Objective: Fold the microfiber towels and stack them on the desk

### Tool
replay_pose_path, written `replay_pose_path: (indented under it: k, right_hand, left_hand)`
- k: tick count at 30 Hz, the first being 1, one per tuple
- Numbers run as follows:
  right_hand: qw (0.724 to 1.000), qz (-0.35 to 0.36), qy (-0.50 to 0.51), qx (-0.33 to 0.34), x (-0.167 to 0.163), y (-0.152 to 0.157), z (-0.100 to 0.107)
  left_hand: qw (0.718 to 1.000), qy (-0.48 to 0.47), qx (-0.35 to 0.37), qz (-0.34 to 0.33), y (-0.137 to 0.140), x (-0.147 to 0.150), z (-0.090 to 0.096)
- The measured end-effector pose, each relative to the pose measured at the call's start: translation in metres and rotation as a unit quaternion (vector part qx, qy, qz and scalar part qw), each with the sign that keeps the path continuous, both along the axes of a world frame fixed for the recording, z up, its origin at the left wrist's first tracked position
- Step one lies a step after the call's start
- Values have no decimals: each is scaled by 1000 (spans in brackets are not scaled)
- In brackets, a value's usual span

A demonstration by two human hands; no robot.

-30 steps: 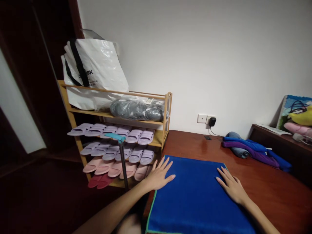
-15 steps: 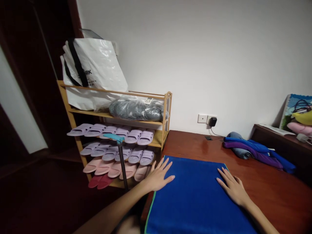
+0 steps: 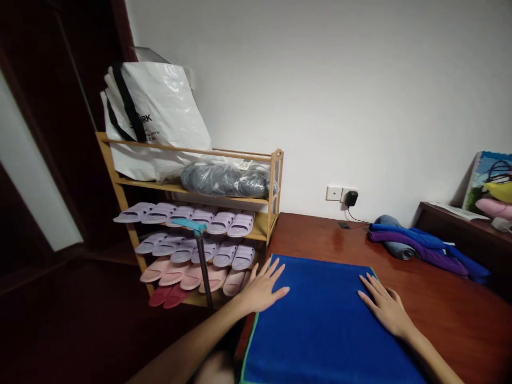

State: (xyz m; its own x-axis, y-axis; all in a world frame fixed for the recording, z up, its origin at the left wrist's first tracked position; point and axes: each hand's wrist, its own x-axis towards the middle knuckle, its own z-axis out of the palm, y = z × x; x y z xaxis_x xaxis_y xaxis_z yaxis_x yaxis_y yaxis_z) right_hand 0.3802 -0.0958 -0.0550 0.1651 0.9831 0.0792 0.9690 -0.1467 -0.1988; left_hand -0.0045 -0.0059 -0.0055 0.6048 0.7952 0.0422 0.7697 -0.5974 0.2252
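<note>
A blue towel (image 3: pixel 320 320) with a green stitched edge lies spread flat on the reddish-brown wooden table (image 3: pixel 452 320). My left hand (image 3: pixel 264 288) rests on its left edge near the far corner, fingers spread and holding nothing. On the opposite edge, my right hand (image 3: pixel 386 306) lies flat with its fingers stretched toward the far right corner. Both palms face down. The towel's near part runs out of the bottom of the view.
Folded blue and purple cloths (image 3: pixel 424 245) lie at the table's back right, by a dark raised ledge (image 3: pixel 440 218). A black plug (image 3: pixel 351 199) sits in the wall socket. Left of the table stands a wooden shoe rack (image 3: pixel 276 181) with slippers and a white bag (image 3: pixel 172 106).
The view has shifted very slightly. Both hands stay in the same places on the towel, and the towel lies as before.
</note>
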Motion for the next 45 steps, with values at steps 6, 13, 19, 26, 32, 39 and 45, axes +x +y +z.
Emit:
replay_pose_path:
  k: [6, 13, 19, 26, 32, 39, 45]
  right_hand:
    - [1000, -3, -6, 1, -1, 0, 1]
    - [1000, 4, 3, 12, 0, 0, -2]
    - [999, 9, -23, 26, 3, 14, -6]
    - [996, -23, -70, 59, -3, 25, 7]
    - [994, -24, -80, 70, -39, 4, 11]
    - [999, 29, -28, 4, -49, -14, 3]
    - [999, 31, -31, 6, -50, -15, 7]
  left_hand:
    - [1000, 0, -1, 1, 0, 0, -1]
    - [1000, 1, -2, -2, 0, -1, 1]
    - [1000, 15, -8, -4, 12, 5, 3]
    - [999, 45, -1, 17, 30, 16, 12]
    - [999, 14, 42, -5, -3, 33, 16]
    - [997, 1, 20, -74, -40, 29, 0]
    - [998, 5, 18, -66, -44, 27, 4]
